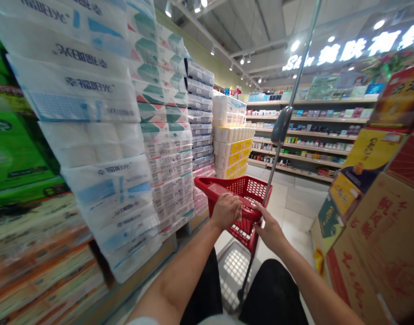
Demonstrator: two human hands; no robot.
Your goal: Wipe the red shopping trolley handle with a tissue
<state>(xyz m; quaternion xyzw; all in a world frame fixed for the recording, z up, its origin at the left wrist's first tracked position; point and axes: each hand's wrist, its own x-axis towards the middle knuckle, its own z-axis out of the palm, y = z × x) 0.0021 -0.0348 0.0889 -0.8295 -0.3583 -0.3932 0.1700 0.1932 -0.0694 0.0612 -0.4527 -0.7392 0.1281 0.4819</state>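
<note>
A red plastic shopping cart (249, 186) with a perforated basket stands in front of me. Its handle runs across the near side of the basket. My left hand (227, 211) is closed round this handle, knuckles up. At the right end of the handle my right hand (269, 228) has its thumb and fingers round the corner, close to the foot of a pole. The tall thin metal pole (298, 79) rises along the cart's right side and leans to the right. A grey fitting (281, 125) sits partway up it. What the basket holds, if anything, cannot be made out.
Tall stacks of wrapped paper rolls (101, 149) line the left side. Toilet paper packs (232, 151) with yellow labels stand beyond. Cartons (379, 234) are piled close on the right. Shelves (304, 135) of small goods cross the back. Pale floor (295, 198) runs between.
</note>
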